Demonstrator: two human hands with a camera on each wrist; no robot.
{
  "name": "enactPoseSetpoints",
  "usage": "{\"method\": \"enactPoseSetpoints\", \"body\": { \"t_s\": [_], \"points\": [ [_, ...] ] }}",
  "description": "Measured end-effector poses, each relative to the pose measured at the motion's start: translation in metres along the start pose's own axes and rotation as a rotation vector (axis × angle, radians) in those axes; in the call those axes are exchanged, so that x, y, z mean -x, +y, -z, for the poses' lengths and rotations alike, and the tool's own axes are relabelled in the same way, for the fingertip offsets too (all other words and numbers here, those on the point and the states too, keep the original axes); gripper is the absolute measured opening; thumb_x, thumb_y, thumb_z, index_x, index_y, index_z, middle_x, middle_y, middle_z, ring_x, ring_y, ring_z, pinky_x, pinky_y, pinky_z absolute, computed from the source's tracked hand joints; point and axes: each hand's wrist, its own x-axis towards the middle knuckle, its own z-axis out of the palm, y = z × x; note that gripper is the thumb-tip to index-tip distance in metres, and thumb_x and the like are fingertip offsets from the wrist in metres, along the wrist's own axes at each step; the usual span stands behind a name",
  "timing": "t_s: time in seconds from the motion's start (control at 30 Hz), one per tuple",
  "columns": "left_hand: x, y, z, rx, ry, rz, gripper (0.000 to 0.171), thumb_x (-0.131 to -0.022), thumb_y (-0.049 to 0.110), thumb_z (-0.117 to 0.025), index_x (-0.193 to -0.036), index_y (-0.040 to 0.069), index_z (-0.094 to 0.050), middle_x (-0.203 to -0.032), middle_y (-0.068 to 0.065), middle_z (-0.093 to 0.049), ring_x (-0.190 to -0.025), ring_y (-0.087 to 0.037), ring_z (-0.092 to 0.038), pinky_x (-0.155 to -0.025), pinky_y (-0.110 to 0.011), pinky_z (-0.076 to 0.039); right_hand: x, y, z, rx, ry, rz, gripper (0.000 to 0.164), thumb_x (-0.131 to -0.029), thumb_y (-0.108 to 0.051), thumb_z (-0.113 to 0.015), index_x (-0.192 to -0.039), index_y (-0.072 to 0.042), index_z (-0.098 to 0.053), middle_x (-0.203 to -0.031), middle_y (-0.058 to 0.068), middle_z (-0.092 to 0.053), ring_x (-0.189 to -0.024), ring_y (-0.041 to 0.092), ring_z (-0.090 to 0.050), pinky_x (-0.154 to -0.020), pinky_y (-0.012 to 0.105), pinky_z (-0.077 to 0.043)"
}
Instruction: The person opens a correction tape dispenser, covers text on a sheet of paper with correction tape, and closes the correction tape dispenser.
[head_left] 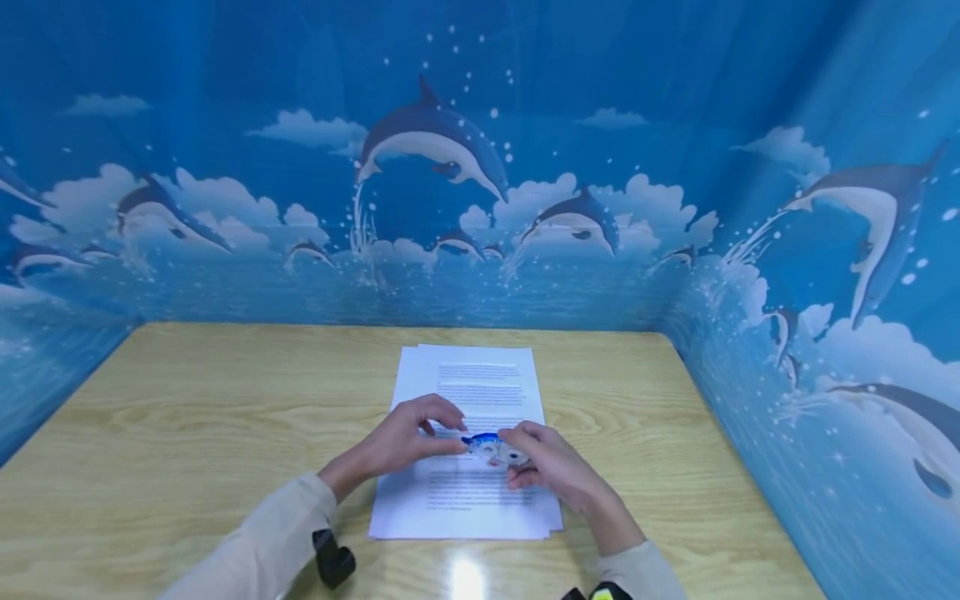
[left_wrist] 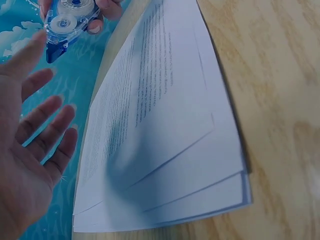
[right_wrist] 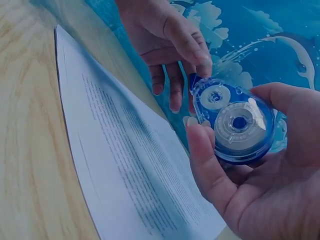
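A clear and blue correction tape dispenser [head_left: 491,448], with white reels [right_wrist: 240,122] inside, is held above the printed papers [head_left: 416,375]. My right hand [head_left: 551,462] grips its rounded end between thumb and fingers, as the right wrist view shows. The blue tip [right_wrist: 196,81] points toward my left hand [head_left: 411,433]. That hand has its fingers loosely extended and spread in the left wrist view. One of its digits comes right up to the tip; whether it touches cannot be told.
Several sheets lie in a slightly uneven stack on the wooden table [head_left: 247,400]. A blue dolphin-printed curtain [head_left: 300,167] surrounds the table's back and sides. Dark devices [head_left: 332,560] sit at both wrists.
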Motion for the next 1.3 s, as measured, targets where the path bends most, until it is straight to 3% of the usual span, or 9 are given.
{"method": "enactPoseSetpoints", "body": {
  "t_s": [0.13,0.3,0.43,0.53,0.67,0.83,1.07,1.3],
  "points": [
    [-0.005,0.0,0.0,-0.047,0.0,0.025,0.054,-0.08,0.037,-0.078,-0.125,0.011,-0.063,-0.13,-0.003,-0.055,-0.12,-0.022,-0.05,-0.091,-0.044,-0.047,0.001,0.002,0.009,-0.036,0.065,0.031,0.042,-0.092,-0.032,-0.062,-0.111,0.005,-0.051,-0.095,0.014,-0.055,-0.076,0.019,-0.062,-0.074,0.032,-0.056],
    [-0.009,-0.002,0.001,-0.228,-0.036,0.062,0.075,-0.079,0.05,-0.074,-0.141,0.017,-0.049,-0.148,-0.006,-0.039,-0.136,-0.027,-0.033,-0.105,-0.051,-0.032,0.004,0.006,0.027,-0.055,0.126,0.092,0.042,-0.09,-0.022,-0.066,-0.116,0.008,-0.05,-0.108,0.018,-0.054,-0.092,0.026,-0.061,-0.087,0.037,-0.052],
    [-0.016,-0.003,-0.002,-0.344,-0.087,0.067,0.083,-0.077,0.062,-0.068,-0.145,0.024,-0.043,-0.152,-0.002,-0.032,-0.138,-0.024,-0.028,-0.108,-0.049,-0.029,0.005,0.011,0.045,-0.035,0.247,0.108,0.042,-0.088,-0.018,-0.069,-0.118,0.007,-0.051,-0.109,0.022,-0.059,-0.098,0.029,-0.061,-0.09,0.039,-0.05],
    [-0.024,0.001,-0.007,-0.363,-0.132,0.064,0.084,-0.078,0.065,-0.065,-0.148,0.026,-0.039,-0.154,0.0,-0.029,-0.14,-0.023,-0.025,-0.109,-0.049,-0.027,0.007,0.016,0.06,0.04,0.379,0.113,0.044,-0.085,-0.021,-0.073,-0.117,0.002,-0.054,-0.108,0.018,-0.063,-0.099,0.027,-0.061,-0.088,0.036,-0.051],
    [-0.037,0.009,-0.017,-0.374,-0.196,0.037,0.084,-0.08,0.064,-0.064,-0.149,0.026,-0.035,-0.155,-0.002,-0.026,-0.141,-0.024,-0.023,-0.11,-0.051,-0.025,0.013,0.024,0.081,0.201,0.53,0.108,0.049,-0.083,-0.031,-0.075,-0.117,-0.002,-0.055,-0.111,0.013,-0.063,-0.099,0.021,-0.059,-0.082,0.028,-0.048],
    [-0.054,0.02,-0.032,-0.416,-0.274,-0.026,0.085,-0.081,0.066,-0.061,-0.15,0.027,-0.032,-0.156,-0.004,-0.025,-0.141,-0.025,-0.023,-0.11,-0.05,-0.025,0.024,0.033,0.109,0.26,0.65,0.078,0.052,-0.085,-0.036,-0.073,-0.119,-0.003,-0.053,-0.116,0.014,-0.06,-0.103,0.02,-0.055,-0.081,0.023,-0.046],
    [-0.074,0.031,-0.054,-0.5,-0.326,-0.126,0.084,-0.083,0.067,-0.057,-0.151,0.025,-0.032,-0.155,-0.007,-0.027,-0.14,-0.025,-0.026,-0.11,-0.047,-0.027,0.047,0.044,0.146,0.386,0.83,0.024,0.052,-0.09,-0.035,-0.067,-0.124,0.0,-0.049,-0.13,0.025,-0.049,-0.122,0.037,-0.044,-0.101,0.047,-0.036],
    [-0.092,0.043,-0.082,-0.598,-0.383,-0.204,0.084,-0.083,0.069,-0.054,-0.151,0.025,-0.032,-0.154,-0.009,-0.027,-0.14,-0.025,-0.025,-0.111,-0.046,-0.025,0.066,0.058,0.174,0.481,0.941,-0.046,0.053,-0.092,-0.036,-0.064,-0.126,0.002,-0.048,-0.13,0.031,-0.045,-0.12,0.045,-0.042,-0.098,0.056,-0.035]
  ]
}}
